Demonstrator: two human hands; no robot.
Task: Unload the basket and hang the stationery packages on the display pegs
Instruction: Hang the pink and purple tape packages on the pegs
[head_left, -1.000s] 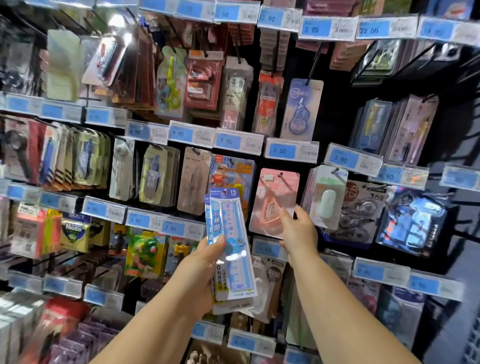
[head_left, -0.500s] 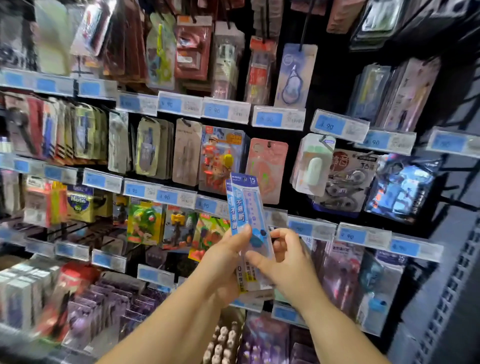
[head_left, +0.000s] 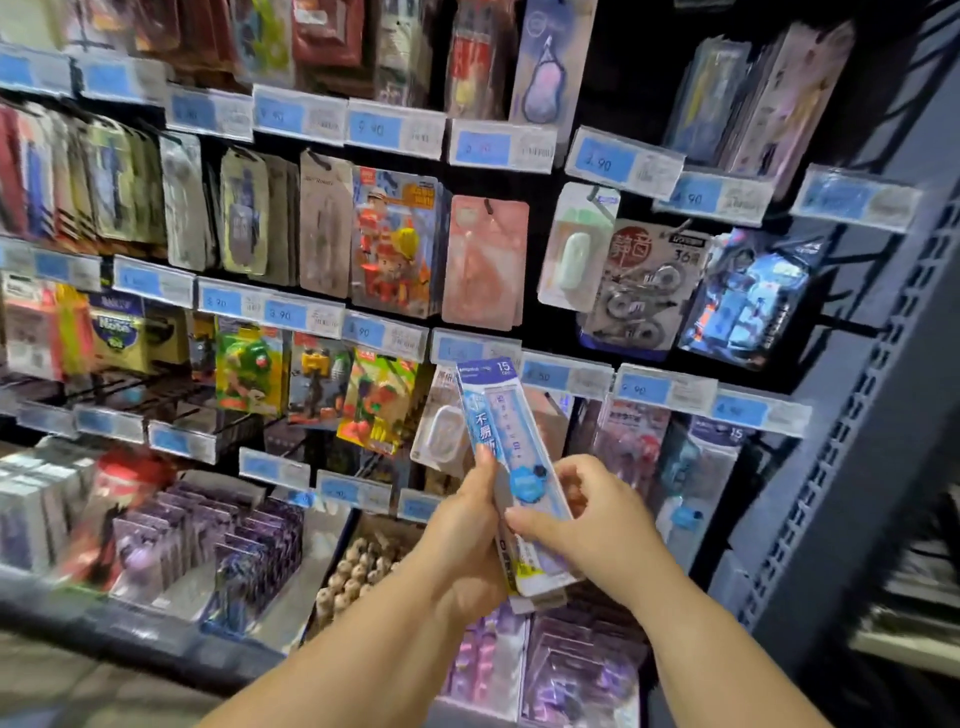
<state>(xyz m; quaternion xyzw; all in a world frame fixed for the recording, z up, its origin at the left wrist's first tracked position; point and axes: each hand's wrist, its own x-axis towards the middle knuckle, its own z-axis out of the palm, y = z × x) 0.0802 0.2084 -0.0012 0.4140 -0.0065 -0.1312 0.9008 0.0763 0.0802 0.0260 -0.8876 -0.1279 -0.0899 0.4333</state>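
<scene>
- Head view: left hand (head_left: 462, 540) gripped the ruler packs (head_left: 519, 467), thumb on front.
- Right hand (head_left: 597, 525) fingers pinched the same packs, before the display (head_left: 631, 47).

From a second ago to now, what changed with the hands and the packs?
The right hand left the pink package on its peg, came down and to the left, and took hold of the blue ruler packs. The left hand kept gripping those packs throughout; the pink package stayed hanging.
</scene>
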